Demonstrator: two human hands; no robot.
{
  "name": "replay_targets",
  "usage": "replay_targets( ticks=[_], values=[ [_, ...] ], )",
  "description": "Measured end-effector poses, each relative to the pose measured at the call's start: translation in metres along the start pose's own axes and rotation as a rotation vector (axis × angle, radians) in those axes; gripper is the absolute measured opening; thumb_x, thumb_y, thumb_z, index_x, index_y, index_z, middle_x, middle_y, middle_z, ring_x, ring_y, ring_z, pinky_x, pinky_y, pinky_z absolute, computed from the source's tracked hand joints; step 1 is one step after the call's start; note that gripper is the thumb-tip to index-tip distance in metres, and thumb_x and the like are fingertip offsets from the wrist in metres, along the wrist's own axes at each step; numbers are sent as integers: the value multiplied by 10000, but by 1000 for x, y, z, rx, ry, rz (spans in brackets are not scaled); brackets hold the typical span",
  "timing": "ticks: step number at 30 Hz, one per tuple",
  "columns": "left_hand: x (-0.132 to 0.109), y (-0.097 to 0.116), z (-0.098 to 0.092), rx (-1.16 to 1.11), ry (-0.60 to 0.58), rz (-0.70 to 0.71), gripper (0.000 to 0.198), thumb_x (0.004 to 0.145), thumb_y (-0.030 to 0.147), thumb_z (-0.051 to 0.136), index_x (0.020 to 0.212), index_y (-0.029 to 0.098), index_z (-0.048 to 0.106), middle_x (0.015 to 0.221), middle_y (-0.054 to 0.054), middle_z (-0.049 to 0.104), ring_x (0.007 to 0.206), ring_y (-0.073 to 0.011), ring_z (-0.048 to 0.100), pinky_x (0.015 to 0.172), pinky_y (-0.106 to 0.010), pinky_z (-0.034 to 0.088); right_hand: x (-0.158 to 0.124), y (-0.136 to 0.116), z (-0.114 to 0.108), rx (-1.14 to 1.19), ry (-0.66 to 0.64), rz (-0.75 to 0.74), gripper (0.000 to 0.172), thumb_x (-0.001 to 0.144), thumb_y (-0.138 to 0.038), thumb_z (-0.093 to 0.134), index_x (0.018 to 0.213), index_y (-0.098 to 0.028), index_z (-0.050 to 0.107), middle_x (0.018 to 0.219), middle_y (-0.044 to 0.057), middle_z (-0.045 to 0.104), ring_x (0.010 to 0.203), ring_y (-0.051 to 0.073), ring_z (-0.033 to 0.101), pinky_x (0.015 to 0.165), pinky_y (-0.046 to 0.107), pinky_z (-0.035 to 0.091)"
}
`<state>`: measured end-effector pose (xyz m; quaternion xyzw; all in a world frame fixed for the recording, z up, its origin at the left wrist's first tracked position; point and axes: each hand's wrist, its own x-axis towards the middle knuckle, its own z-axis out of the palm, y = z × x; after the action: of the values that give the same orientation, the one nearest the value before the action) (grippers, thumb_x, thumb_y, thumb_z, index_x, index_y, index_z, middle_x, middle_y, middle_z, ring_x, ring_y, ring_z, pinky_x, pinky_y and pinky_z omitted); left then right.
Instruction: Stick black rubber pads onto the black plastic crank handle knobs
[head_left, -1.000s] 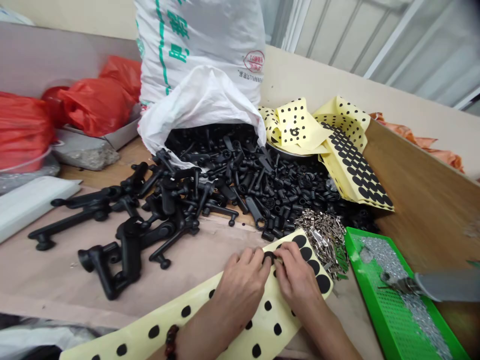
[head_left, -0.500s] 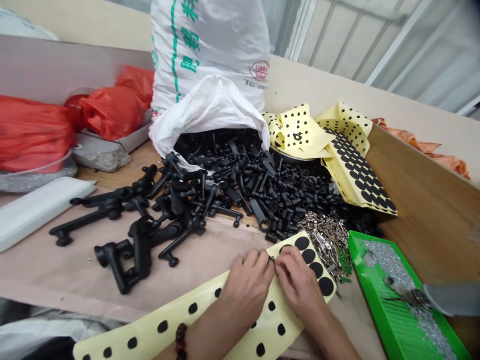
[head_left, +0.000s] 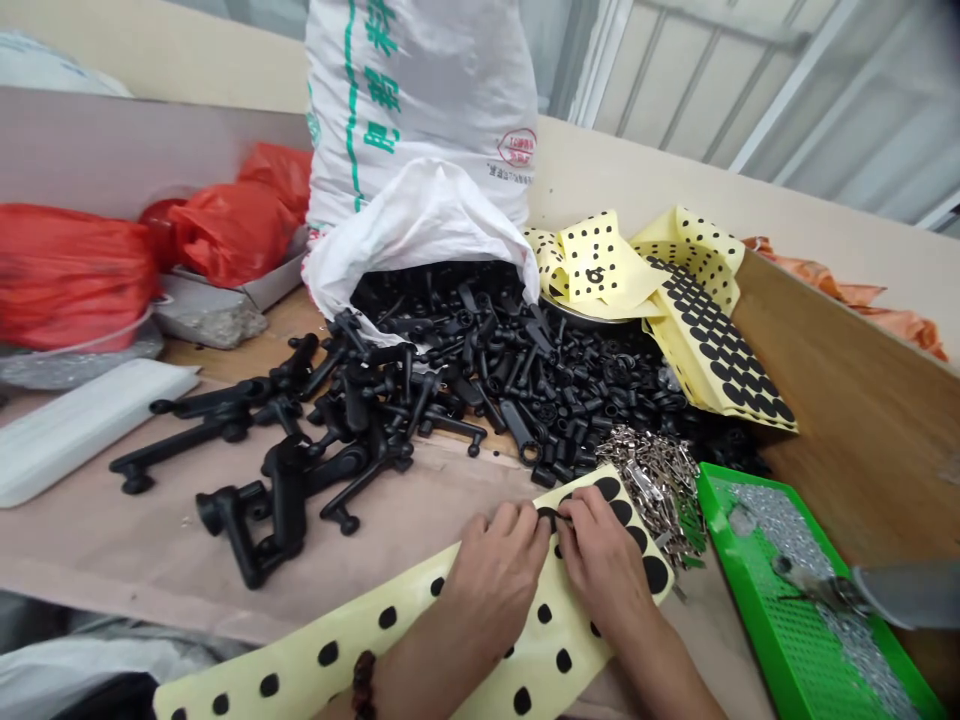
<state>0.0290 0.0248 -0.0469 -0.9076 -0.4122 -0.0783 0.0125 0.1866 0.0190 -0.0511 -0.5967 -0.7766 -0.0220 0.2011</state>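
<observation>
A long pale-yellow sheet of black round stickers [head_left: 420,630] lies slantwise across the near table. Large black discs fill its right end, while smaller black spots are scattered over the rest. Both hands meet near the sheet's upper edge, close to the discs. My left hand [head_left: 499,570] is closed, its fingertips pinched at a dark round sticker [head_left: 551,517]. From the other side, my right hand [head_left: 604,555] pinches the same sticker between thumb and finger. The fingers hide part of it, and the sticker looks partly lifted from the sheet.
Black plastic crank handles [head_left: 292,500] spill from a white woven sack [head_left: 420,210]. Small metal pieces [head_left: 652,480] lie beside a green tray [head_left: 750,590] of silvery bits. More sticker sheets [head_left: 720,340] stand behind. Red bags [head_left: 75,270] and a white block [head_left: 90,420] are at left.
My right hand has shifted slightly right, away from my left fingertips, and a dark sticker now shows between them. My left hand stays almost in place.
</observation>
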Motion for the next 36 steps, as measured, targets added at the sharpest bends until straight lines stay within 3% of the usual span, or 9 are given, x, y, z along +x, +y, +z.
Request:
replay_targets(
  ticks=[6, 11, 14, 18, 20, 23, 27, 30, 36],
  values=[
    [-2, 2, -1, -10, 15, 0, 288, 797, 174, 497, 1083, 167, 527, 1050, -98, 553, 813, -239, 501, 607, -360, 435, -2, -8, -8, 214, -11, -12, 166, 893, -151, 373, 762, -203, 462, 797, 48, 519, 701, 177, 533, 634, 301, 443],
    [-11, -1, -16, -13, 54, 4, 211, 859, 197, 461, 1046, 216, 558, 989, -66, 581, 823, -212, 520, 651, -323, 450, -5, -4, -6, 424, -43, -54, 143, 893, -155, 401, 770, -217, 438, 830, 43, 534, 801, 194, 532, 700, 322, 441],
    [-26, -24, -31, 1, 141, -52, 223, 868, 162, 431, 1010, 235, 587, 988, -53, 603, 835, -201, 536, 687, -294, 457, -7, -1, -6, 467, -109, -50, 131, 880, -156, 423, 768, -220, 443, 872, 48, 567, 853, 211, 537, 729, 344, 436],
    [-46, -77, -39, 148, 302, -245, 300, 878, 174, 403, 1102, 55, 565, 975, -185, 605, 871, -324, 532, 702, -434, 456, -9, 1, -16, 587, -202, 49, 133, 864, -158, 436, 748, -215, 466, 972, 72, 600, 977, 232, 530, 820, 375, 428],
    [-51, -98, -36, 264, 273, -302, 361, 875, 170, 401, 1175, 13, 525, 892, -181, 613, 801, -320, 546, 687, -435, 460, -9, 2, -20, 673, -242, 103, 126, 846, -161, 461, 734, -213, 484, 1025, 83, 609, 1027, 238, 523, 867, 383, 415],
    [-50, -109, -31, 318, 172, -382, 413, 861, 132, 378, 1253, 32, 459, 835, -137, 612, 757, -292, 569, 681, -393, 476, -9, 5, -25, 804, -285, 164, 116, 825, -185, 500, 713, -210, 517, 1049, 89, 621, 1051, 245, 525, 900, 382, 394],
    [-50, -106, -30, 108, 170, -474, 265, 852, 151, 365, 1048, 104, 536, 906, -130, 619, 824, -271, 601, 645, -339, 486, -12, 12, -28, 1017, -238, 335, 138, 815, -278, 543, 696, -207, 536, 1053, 89, 608, 1029, 253, 538, 877, 356, 392],
    [-56, -104, -25, -18, 172, -404, 182, 865, 212, 385, 921, 160, 549, 853, -91, 630, 814, -256, 596, 676, -348, 483, -16, 17, -27, 1161, -189, 448, 180, 800, -346, 577, 688, -211, 534, 1049, 78, 592, 998, 250, 532, 804, 320, 411],
    [-62, -106, -13, -147, 246, -191, 234, 856, 200, 403, 1022, 161, 564, 923, -89, 642, 840, -238, 588, 738, -346, 490, -17, 12, -28, 1323, -195, 471, 176, 783, -346, 618, 687, -211, 560, 1014, 61, 595, 992, 240, 513, 825, 307, 386]
  ],
)
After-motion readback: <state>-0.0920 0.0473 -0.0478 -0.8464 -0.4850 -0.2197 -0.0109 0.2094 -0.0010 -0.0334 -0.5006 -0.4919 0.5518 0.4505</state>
